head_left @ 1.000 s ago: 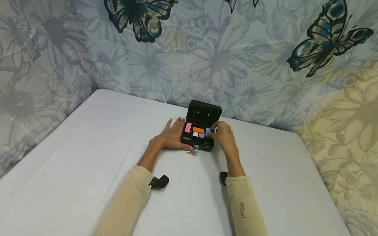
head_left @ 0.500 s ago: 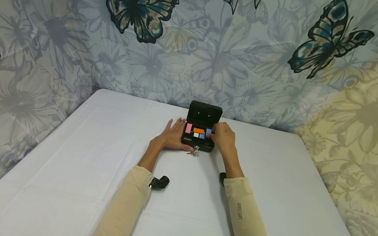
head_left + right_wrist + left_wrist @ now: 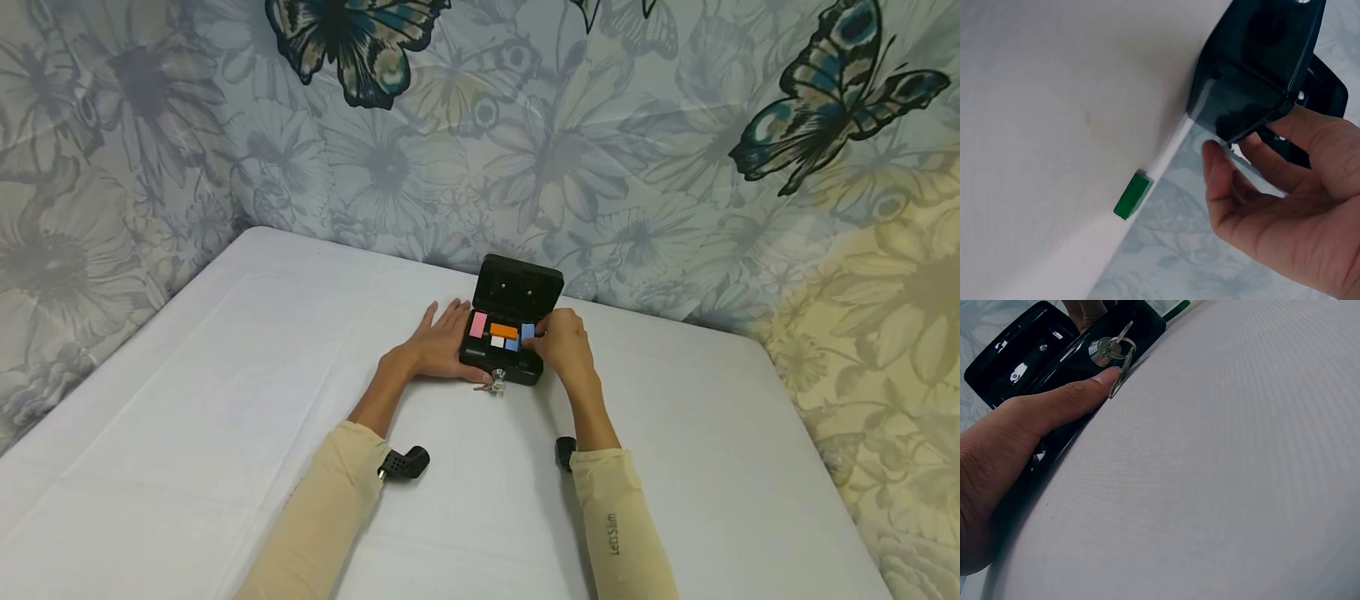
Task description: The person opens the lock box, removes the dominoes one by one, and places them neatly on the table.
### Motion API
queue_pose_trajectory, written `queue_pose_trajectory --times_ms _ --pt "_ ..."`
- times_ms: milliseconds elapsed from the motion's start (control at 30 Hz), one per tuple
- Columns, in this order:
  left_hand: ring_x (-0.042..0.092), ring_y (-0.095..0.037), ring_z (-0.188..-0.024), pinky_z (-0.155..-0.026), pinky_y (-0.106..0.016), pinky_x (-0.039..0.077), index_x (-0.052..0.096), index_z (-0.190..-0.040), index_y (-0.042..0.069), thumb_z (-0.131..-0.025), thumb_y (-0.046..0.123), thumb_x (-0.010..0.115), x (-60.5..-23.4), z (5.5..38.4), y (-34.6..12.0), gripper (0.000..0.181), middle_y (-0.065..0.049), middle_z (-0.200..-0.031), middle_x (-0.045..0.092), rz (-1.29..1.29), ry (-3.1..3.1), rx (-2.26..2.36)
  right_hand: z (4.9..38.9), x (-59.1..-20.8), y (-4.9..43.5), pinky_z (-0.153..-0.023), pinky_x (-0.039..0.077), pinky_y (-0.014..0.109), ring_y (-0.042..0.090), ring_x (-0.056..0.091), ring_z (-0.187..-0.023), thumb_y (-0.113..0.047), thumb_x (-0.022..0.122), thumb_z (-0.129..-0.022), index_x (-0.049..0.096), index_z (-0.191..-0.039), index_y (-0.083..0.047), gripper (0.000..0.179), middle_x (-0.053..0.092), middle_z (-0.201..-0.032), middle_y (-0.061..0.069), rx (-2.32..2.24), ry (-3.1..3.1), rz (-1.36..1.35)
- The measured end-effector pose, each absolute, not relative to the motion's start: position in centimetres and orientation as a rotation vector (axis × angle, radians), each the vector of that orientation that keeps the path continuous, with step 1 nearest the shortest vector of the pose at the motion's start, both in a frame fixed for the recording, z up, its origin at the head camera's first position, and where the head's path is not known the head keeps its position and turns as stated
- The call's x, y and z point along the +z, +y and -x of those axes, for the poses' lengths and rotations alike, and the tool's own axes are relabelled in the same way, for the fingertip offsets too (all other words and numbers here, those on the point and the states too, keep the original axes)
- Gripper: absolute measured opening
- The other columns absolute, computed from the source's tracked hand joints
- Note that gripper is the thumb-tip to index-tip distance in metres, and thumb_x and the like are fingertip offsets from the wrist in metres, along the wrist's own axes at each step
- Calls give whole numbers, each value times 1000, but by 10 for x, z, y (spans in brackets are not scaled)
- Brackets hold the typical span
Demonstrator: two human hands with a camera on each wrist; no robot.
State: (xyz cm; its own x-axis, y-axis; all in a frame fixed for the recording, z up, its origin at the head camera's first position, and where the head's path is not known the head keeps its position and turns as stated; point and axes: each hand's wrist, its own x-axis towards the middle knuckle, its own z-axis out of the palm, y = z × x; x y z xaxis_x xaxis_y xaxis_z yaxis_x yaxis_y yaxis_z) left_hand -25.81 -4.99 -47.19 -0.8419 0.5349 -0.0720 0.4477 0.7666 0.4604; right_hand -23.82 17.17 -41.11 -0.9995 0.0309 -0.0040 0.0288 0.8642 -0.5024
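A black cash box (image 3: 501, 360) stands with its lid (image 3: 517, 285) raised. Keys (image 3: 1121, 359) hang from the lock on its front. My left hand (image 3: 437, 346) lies along the box's left side with straight fingers, its thumb across the front below the lock. Inside the box are a pink block (image 3: 477, 325), an orange block (image 3: 504, 331), a white block (image 3: 497, 342) and a small blue block (image 3: 512, 344). Over the right wall, my right hand (image 3: 570, 346) reaches in and pinches a light blue block (image 3: 528, 332) between thumb and forefinger; the wall hides the fingertips in the right wrist view.
In the right wrist view, a green block (image 3: 1133, 195) lies by the edge of the white table (image 3: 1054, 125). A patterned cloth wall (image 3: 450, 167) rises directly behind the table. A black wrist camera (image 3: 405, 462) sticks out from the left sleeve.
My right hand has shifted slightly around the light blue block at the box's right side. The left hand and the box stay where they were.
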Motion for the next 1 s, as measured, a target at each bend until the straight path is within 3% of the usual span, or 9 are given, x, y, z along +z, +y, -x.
queue_pose_trajectory --times_ms 267,433,567,767,1000 --pt "-1 -33 -167 -133 -59 -5 6 -168 1 -82 69 70 -473 259 -49 127 -19 -177 5 -779 2767 626 235 -411 169 -82 58 42 32 62 -95 -2 80 -88 75 -97 8 14 65 -108 23 865 -2944 -22" --pt "-1 -33 -167 -133 -59 -6 6 -167 1 -82 70 70 -471 259 -49 127 -18 -177 4 -777 2771 611 235 -411 167 -70 53 33 27 61 -81 0 77 -90 71 -94 5 8 68 -95 20 898 -2928 -105" --pt "-2 -33 -167 -133 -59 -6 5 -167 0 -83 70 70 -471 258 -49 128 -18 -177 3 -774 2771 600 236 -411 167 -67 50 30 25 59 -78 1 76 -90 69 -94 3 8 68 -90 18 899 -2916 -156" --pt "-2 -33 -167 -133 -59 -6 6 -167 0 -83 70 70 -471 258 -50 127 -18 -177 3 -780 2765 611 236 -406 170 -69 52 31 26 63 -78 -3 77 -91 66 -96 3 14 71 -91 19 971 -2890 -244" --pt "-3 -33 -167 -133 -59 -7 4 -168 1 -82 69 69 -472 259 -50 127 -19 -177 3 -788 2762 626 235 -398 174 -85 62 44 34 70 -91 0 74 -91 63 -111 5 24 72 -101 23 1049 -2856 -277"
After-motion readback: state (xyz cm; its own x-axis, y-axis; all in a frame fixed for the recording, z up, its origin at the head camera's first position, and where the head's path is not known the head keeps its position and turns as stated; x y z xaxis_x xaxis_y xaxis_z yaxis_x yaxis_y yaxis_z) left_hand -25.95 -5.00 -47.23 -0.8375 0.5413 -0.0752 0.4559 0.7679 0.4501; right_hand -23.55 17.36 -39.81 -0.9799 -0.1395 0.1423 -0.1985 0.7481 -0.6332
